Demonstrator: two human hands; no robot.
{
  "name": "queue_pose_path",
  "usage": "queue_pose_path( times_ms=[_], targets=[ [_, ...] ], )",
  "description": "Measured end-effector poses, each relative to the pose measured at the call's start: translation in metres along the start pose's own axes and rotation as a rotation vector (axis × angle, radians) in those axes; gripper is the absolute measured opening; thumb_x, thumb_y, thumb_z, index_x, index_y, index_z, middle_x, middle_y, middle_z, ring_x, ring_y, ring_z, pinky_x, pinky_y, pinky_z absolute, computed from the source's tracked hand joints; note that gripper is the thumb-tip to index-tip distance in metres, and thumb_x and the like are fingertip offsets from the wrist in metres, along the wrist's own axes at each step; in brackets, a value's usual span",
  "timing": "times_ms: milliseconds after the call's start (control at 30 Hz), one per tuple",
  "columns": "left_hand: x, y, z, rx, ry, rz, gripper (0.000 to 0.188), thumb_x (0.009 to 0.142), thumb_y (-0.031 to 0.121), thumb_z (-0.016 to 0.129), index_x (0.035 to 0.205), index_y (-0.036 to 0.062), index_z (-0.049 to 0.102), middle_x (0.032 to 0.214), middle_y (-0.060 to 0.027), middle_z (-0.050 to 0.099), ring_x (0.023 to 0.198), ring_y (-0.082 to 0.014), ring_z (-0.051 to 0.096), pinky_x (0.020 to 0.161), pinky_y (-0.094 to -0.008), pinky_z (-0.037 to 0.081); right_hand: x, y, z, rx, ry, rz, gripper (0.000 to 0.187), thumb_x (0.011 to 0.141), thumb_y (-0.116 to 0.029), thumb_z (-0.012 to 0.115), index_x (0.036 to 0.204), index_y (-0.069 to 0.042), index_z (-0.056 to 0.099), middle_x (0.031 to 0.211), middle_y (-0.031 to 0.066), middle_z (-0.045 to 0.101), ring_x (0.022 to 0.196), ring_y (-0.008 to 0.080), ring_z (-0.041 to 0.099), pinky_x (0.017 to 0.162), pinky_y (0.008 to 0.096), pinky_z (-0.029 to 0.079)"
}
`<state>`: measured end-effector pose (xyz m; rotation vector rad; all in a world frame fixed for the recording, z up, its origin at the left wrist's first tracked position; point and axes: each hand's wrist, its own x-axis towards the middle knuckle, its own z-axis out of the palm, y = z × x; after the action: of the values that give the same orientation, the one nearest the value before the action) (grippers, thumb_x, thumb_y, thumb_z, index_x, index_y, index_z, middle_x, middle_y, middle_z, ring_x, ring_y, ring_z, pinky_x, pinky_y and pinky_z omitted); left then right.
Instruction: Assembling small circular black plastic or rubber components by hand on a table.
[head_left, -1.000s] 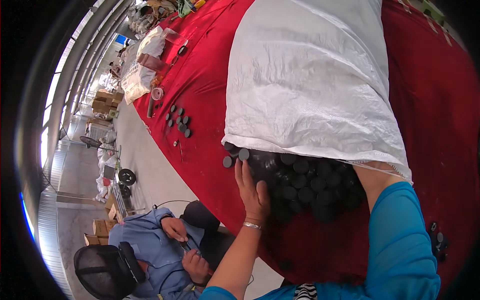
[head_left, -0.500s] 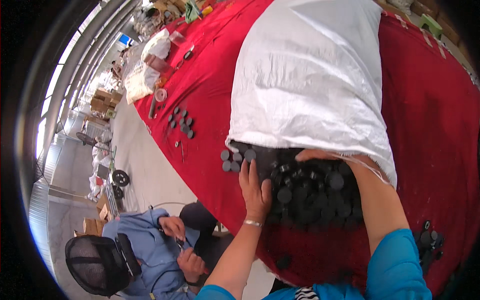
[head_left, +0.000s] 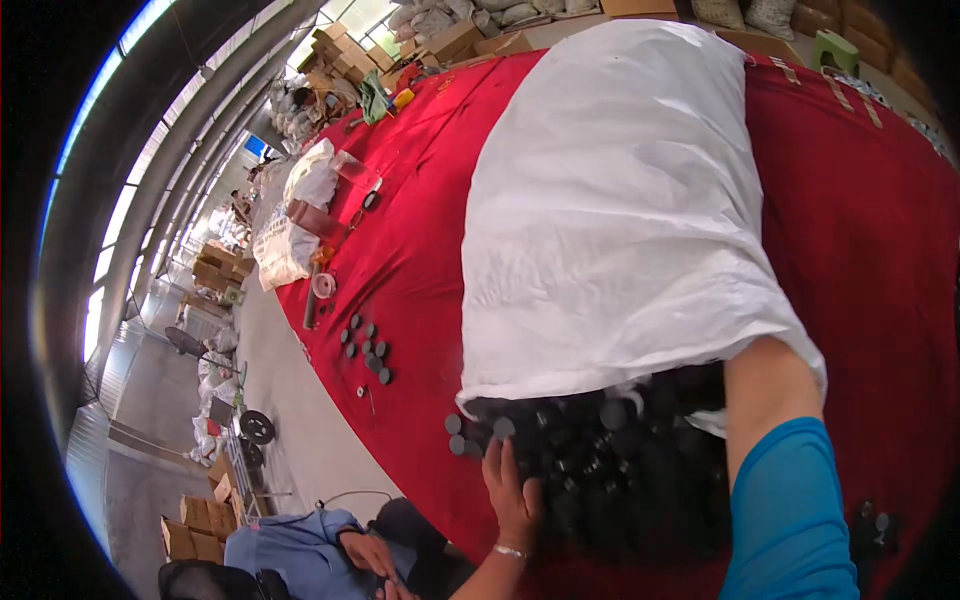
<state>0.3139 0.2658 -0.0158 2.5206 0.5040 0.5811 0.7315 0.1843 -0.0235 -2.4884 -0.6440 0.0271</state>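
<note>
A large white woven sack [head_left: 610, 220] lies on the red cloth with its mouth toward me. Small round black pieces, like caps [head_left: 600, 480], are heaped at the mouth. My left hand [head_left: 513, 500] is open, fingers stretched out, beside the heap's left edge; its fingertips touch one round black piece [head_left: 503, 428]. A few similar pieces [head_left: 456, 435] lie just left of it. My right forearm [head_left: 770, 390] reaches under the sack's right edge, and the sack hides that hand and its fingers.
The red cloth [head_left: 860, 280] covers a wide surface. Several black pieces [head_left: 375, 350] lie at the left, with a tape roll [head_left: 323, 285] beyond. Another group of small parts [head_left: 875, 525] lies at the lower right. A co-worker in a blue top [head_left: 300, 550] sits at the lower left.
My right hand has gone deeper into the sack, out of sight. The sack's mouth hangs lower in the picture, and the view has tilted up. My left hand stays by the same round piece.
</note>
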Motion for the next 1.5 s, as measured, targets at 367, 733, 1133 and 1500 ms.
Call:
queue_pose_path(
  times_ms=[367, 733, 1133, 1500],
  targets=[
    [0.005, 0.000, 0.003, 0.033, -0.005, 0.017, 0.067, 0.094, 0.043, 0.039, 0.137, -0.0076, 0.038, 0.139, -0.0307, 0.035, 0.128, -0.0458, 0.035, 0.107, -0.0492, 0.028, 0.047, 0.009, 0.031, -0.020, -0.023, 0.040, 0.052, 0.082, -0.033, 0.063, 0.126, -0.006, 0.057, 0.132, 0.0181, 0.052, 0.124, 0.0301, 0.046, 0.107, 0.0380, 0.031],
    [0.003, -0.004, 0.009, -0.010, 0.026, 0.038, 0.063, 0.090, 0.036, 0.046, 0.139, -0.0036, 0.037, 0.139, -0.0298, 0.035, 0.128, -0.0443, 0.035, 0.109, -0.0469, 0.027, -0.070, 0.002, -0.012, 0.008, -0.087, -0.161, 0.053, 0.081, -0.033, 0.063, 0.126, -0.006, 0.057, 0.133, 0.0179, 0.052, 0.125, 0.0297, 0.046, 0.107, 0.0375, 0.031],
    [-0.002, -0.007, 0.012, 0.008, 0.115, 0.131, 0.062, 0.089, 0.037, 0.053, 0.138, 0.0012, 0.040, 0.139, -0.0290, 0.037, 0.125, -0.0444, 0.037, 0.107, -0.0492, 0.027, -0.173, -0.031, -0.085, 0.068, -0.129, -0.283, 0.054, 0.081, -0.034, 0.063, 0.126, -0.006, 0.057, 0.133, 0.0176, 0.052, 0.125, 0.0292, 0.046, 0.107, 0.0371, 0.031],
    [-0.019, -0.003, 0.020, 0.043, 0.141, 0.027, 0.059, 0.095, 0.044, 0.041, 0.137, 0.0030, 0.044, 0.144, -0.0258, 0.035, 0.133, -0.0365, 0.034, 0.111, -0.0494, 0.021, -0.226, -0.037, -0.061, 0.200, -0.316, -0.550, 0.056, 0.083, -0.042, 0.062, 0.130, -0.012, 0.056, 0.137, 0.0157, 0.050, 0.128, 0.0286, 0.044, 0.109, 0.0357, 0.029]
  ],
)
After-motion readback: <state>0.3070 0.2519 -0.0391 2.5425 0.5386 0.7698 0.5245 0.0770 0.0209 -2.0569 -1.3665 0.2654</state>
